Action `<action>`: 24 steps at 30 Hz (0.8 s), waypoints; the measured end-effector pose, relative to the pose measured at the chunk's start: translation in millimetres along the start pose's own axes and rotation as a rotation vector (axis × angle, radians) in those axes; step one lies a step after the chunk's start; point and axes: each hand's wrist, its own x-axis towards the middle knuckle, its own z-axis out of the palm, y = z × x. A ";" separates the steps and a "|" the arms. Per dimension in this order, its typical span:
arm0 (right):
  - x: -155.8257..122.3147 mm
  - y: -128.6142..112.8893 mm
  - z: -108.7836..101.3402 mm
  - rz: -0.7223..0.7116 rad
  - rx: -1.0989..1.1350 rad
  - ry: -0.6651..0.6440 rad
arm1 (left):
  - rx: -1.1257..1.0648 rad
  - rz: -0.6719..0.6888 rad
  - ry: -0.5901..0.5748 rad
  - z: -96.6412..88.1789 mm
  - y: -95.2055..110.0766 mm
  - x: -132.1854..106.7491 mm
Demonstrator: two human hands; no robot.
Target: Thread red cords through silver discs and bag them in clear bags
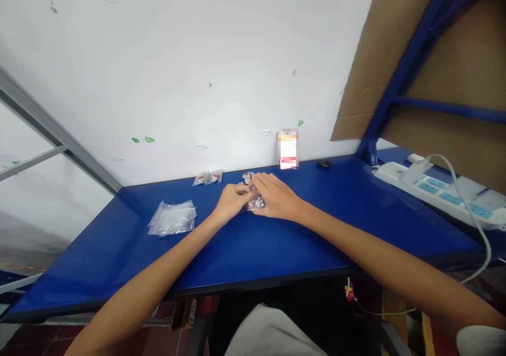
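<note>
My left hand (231, 202) and my right hand (279, 195) meet above the middle of the blue table. Their fingers are closed on a small clear plastic bag (258, 204), and shiny material shows between them. What is inside the bag is partly hidden by my fingers. Just behind my fingertips lie small white-and-red pieces (249, 177), partly covered by my hands. Left of my left hand is a loose pile of flat clear plastic bags (173, 218). Farther back, near the wall, sit two small filled clear packets (208, 177) with red-and-white contents.
A lit phone-like screen (288, 150), blurred out, leans against the white wall. A small black oval object (324, 163) lies to its right. At the right edge is a white power strip (438, 193) with a plugged-in charger and cable (476, 224). The blue table (253, 256) has a dark front edge.
</note>
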 end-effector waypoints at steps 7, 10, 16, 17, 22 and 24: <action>-1.3 9.3 -3.8 0.133 0.017 0.021 | 0.051 0.083 0.018 -12.5 4.2 3.7; -0.3 15.5 -7.3 0.166 0.003 0.059 | 0.093 0.107 0.051 -19.9 1.1 9.0; 1.0 26.1 -12.9 0.206 0.030 0.075 | 0.034 0.104 0.132 -29.1 -12.5 19.7; 0.9 27.6 -14.6 0.218 0.036 0.075 | 0.033 0.108 0.149 -31.0 -14.3 21.3; -1.9 37.1 -23.4 0.280 0.054 0.089 | 0.320 0.135 0.219 -41.1 -25.1 36.9; -3.7 41.0 -24.8 0.290 0.067 0.087 | 0.446 0.147 0.174 -41.0 -30.4 47.1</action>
